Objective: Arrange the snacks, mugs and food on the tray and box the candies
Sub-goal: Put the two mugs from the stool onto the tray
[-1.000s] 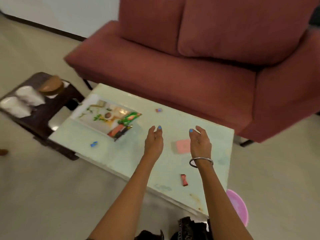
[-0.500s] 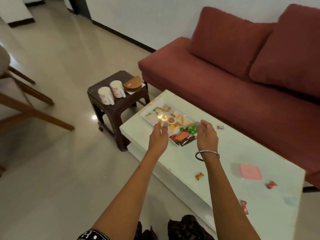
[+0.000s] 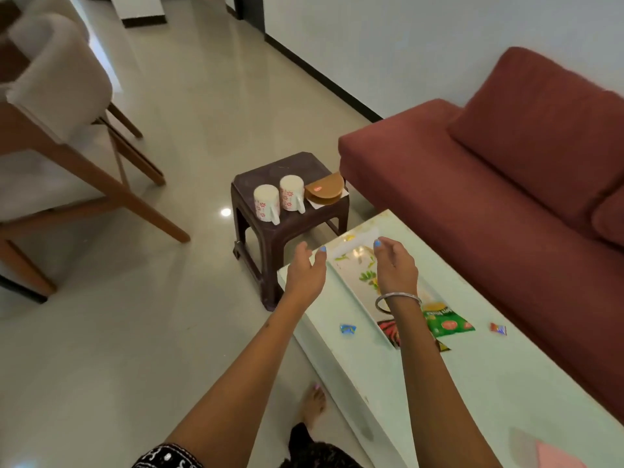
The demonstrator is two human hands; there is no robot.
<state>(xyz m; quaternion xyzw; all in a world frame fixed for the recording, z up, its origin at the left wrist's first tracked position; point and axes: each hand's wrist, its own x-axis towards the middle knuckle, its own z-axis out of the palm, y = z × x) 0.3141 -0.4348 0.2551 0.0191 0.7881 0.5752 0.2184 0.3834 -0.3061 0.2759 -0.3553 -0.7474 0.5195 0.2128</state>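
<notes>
Tray (image 3: pixel 351 285) flat on the pale counter (image 3: pixel 439 383) at its end nearest the dark stool (image 3: pixel 290 211), floral print showing, with green snack packet (image 3: pixel 447 322) and a darker packet (image 3: pixel 391 332) on its end farthest from the stool. Blue-wrapped candy (image 3: pixel 348 329) on the counter just beside the tray's near edge; red-wrapped candy (image 3: pixel 498 329) beyond the tray, toward the red sofa (image 3: pixel 489 197). Two white floral mugs (image 3: pixel 280 201) upside down on the stool, side by side, next to a round brown food item (image 3: pixel 325 193) on a white sheet. Left hand (image 3: pixel 305 275) over the tray's near corner, fingers loosely spread, holding nothing. Right hand (image 3: pixel 395 268), bangled at the wrist, over the tray itself, fingers relaxed, gripping nothing. Pink box (image 3: pixel 557 456) far from the tray at the counter's other end.
</notes>
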